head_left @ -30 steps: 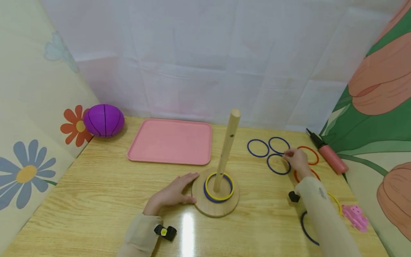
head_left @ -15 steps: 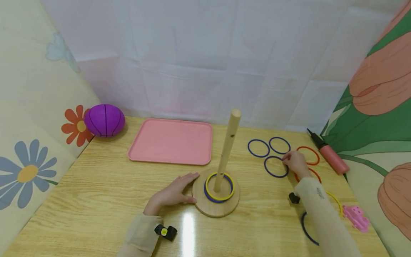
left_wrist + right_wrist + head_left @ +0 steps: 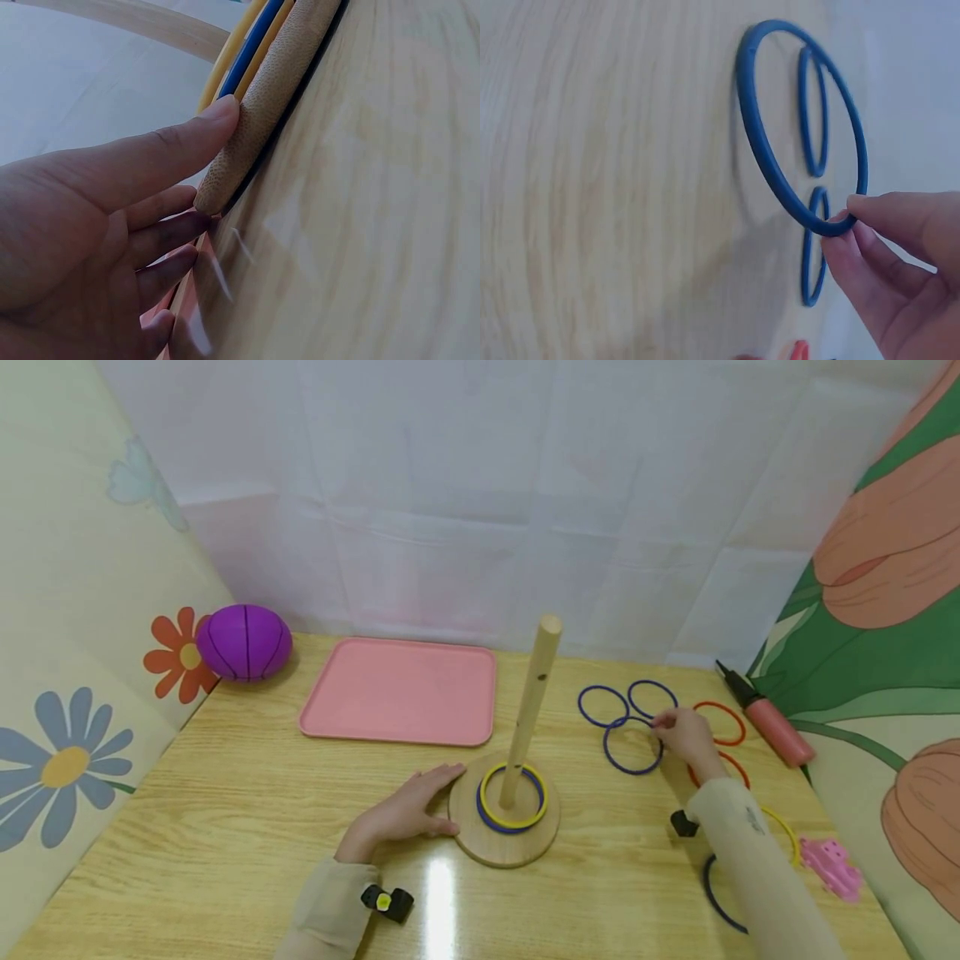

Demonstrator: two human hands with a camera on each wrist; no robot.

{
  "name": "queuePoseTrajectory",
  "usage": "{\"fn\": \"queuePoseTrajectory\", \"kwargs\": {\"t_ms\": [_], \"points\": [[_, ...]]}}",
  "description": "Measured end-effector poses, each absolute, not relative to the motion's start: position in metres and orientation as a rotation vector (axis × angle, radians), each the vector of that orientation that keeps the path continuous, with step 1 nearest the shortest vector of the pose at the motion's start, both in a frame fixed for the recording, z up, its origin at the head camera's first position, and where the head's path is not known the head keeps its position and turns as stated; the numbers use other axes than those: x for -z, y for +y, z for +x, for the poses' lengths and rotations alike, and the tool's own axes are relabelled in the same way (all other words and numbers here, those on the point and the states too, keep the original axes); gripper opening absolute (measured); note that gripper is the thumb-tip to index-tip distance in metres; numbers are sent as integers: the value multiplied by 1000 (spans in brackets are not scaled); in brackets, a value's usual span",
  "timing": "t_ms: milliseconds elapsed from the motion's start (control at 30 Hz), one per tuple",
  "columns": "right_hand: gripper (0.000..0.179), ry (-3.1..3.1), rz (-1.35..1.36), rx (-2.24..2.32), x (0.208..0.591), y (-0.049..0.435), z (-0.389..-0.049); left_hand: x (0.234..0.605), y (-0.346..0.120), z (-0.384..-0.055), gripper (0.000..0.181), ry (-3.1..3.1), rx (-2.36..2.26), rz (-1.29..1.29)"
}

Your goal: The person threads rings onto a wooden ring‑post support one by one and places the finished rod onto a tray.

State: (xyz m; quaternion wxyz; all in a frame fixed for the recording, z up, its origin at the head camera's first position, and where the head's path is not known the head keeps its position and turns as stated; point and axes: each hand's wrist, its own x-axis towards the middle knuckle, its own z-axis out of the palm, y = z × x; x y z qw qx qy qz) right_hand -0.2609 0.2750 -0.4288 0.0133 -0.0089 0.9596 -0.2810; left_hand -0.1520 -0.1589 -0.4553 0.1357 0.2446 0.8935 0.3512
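Over the last second, the blue ring has shifted a little left, so in the head view its rim now crosses that of one of the flat rings. The right hand pinches its edge between thumb and fingertips, and the right wrist view shows it tilted up, apart from its shadow. So it seems lifted, yet remains well apart from the post. The left hand hasn't moved: fingers extended, thumb touching the base, apparently steadying it.
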Motion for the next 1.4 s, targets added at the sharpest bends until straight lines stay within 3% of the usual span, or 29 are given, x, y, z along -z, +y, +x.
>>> {"fn": "queuePoseTrajectory", "kwargs": {"t_ms": [833,967,1233,1400], "points": [[38,2616,-28,1671,342,222,-236,458,-160,-153,88,2594,-1014,714],[35,2549,-81,1748,325,212,-229,458,-161,-153,88,2598,-1009,713],[4,2274,-171,2141,295,194,-211,457,-160,-153,87,2585,-1029,706],[9,2015,-262,2376,283,184,-200,458,-160,-151,87,2573,-1039,687]]}}
